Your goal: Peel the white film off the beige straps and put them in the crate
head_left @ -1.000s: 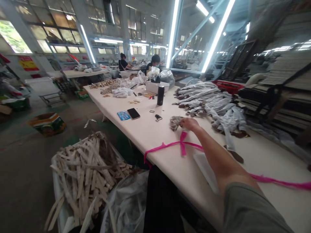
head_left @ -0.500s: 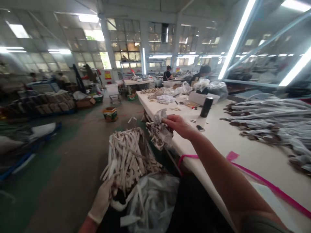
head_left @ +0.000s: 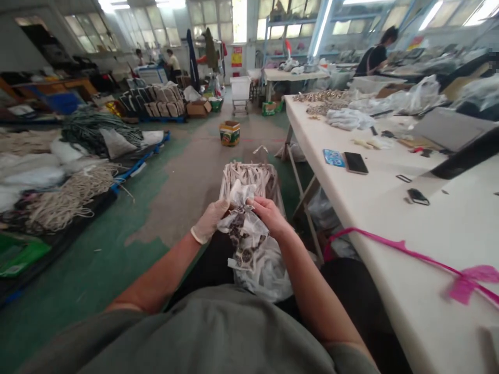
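In front of my lap hangs a clear plastic bag (head_left: 246, 235) filled with small dark and metallic pieces, its neck bunched and tied-looking at the top. My right hand (head_left: 270, 214), bare, pinches the bunched plastic from the right. My left hand (head_left: 212, 219), in a pale glove, is closed against the neck's left side. Just beyond the hands stands a bin of beige fabric straps (head_left: 249, 172), partly covered by the bag. Below, a larger translucent plastic bag (head_left: 268, 272) rests by my legs.
A long white table (head_left: 374, 218) runs along my right, carrying a phone (head_left: 355, 163), a blue packet (head_left: 334, 158), a black cylinder (head_left: 468, 154) and a pink ribbon (head_left: 405, 250). Cord bundles (head_left: 74, 195) lie on a pallet at left. A carton (head_left: 229, 133) stands ahead. Another person (head_left: 372, 59) works further off.
My right hand has brought the bag of small pieces from beside the table edge to in front of my lap. My left hand has moved up from the straps to the bag's neck.
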A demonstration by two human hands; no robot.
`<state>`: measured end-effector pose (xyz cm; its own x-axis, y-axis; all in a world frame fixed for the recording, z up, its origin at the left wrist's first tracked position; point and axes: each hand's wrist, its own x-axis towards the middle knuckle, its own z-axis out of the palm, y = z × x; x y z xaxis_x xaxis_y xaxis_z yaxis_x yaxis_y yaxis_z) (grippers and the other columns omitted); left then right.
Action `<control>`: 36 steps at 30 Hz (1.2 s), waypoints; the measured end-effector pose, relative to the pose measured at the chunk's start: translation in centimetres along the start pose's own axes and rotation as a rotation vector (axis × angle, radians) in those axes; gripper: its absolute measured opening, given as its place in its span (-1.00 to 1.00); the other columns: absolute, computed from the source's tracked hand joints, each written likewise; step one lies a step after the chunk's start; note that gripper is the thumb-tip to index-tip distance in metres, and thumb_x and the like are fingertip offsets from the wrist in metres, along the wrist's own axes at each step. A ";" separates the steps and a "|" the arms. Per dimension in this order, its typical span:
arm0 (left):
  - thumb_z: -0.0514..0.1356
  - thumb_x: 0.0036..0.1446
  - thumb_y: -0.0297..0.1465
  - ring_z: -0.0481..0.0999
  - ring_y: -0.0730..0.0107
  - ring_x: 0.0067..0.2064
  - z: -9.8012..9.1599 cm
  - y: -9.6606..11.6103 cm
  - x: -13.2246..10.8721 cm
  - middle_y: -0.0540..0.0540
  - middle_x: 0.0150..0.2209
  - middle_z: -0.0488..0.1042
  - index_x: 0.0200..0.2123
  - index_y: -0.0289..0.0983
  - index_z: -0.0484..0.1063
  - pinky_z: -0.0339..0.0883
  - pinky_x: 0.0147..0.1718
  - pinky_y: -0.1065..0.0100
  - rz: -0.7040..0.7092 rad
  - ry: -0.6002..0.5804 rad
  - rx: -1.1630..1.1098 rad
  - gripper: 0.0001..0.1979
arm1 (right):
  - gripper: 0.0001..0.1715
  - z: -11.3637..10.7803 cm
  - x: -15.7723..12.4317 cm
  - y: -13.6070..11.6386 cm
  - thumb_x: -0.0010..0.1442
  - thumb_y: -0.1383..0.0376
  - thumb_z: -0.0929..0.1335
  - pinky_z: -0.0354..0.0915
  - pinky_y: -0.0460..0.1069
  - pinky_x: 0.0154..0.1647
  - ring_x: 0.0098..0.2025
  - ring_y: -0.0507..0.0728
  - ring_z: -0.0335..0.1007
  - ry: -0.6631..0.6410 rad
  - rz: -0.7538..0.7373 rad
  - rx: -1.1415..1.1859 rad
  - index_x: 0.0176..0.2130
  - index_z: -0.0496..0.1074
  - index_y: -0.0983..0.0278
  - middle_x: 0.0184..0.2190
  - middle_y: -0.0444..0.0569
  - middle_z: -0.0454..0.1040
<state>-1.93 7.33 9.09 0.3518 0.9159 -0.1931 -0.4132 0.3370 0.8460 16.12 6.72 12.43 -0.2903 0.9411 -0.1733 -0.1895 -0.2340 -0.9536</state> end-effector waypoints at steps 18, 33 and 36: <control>0.46 -0.10 -0.07 0.29 0.57 -0.61 2.0 -4.0 -2.0 0.02 -0.65 0.38 -0.54 -0.35 0.46 0.14 -0.59 0.48 -0.100 0.018 -0.018 -0.55 | -0.59 -1.6 2.0 4.9 -0.03 -0.02 0.43 0.20 -0.07 -0.37 -0.44 0.03 0.25 0.332 -0.083 -0.057 -0.50 0.36 0.25 -0.54 -0.16 0.32; 0.48 -0.15 -0.14 0.51 0.38 -0.30 -0.5 -4.0 0.8 -0.06 -0.34 0.59 -0.23 -0.36 0.59 0.38 -0.23 0.40 0.096 0.189 0.206 -0.52 | -0.45 -1.6 0.5 3.7 0.28 -0.09 0.28 0.20 -0.02 -0.40 -0.49 0.11 0.38 0.010 -0.067 -0.777 -0.50 0.38 0.25 -0.60 -0.04 0.45; 0.50 -0.19 -0.15 0.39 0.49 -0.50 -1.0 -3.8 0.5 -0.01 -0.53 0.49 -0.38 -0.37 0.53 0.29 -0.44 0.45 0.004 0.173 0.127 -0.57 | -0.47 -2.6 0.5 3.2 0.27 -0.08 0.27 0.23 -0.02 -0.36 -0.47 0.09 0.37 0.042 -0.180 -0.669 -0.50 0.37 0.25 -0.57 -0.08 0.43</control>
<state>-1.02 6.71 5.27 0.1967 0.9446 -0.2628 -0.3010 0.3133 0.9007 17.83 7.11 8.67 -0.2694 0.9630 0.0057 0.3917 0.1149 -0.9129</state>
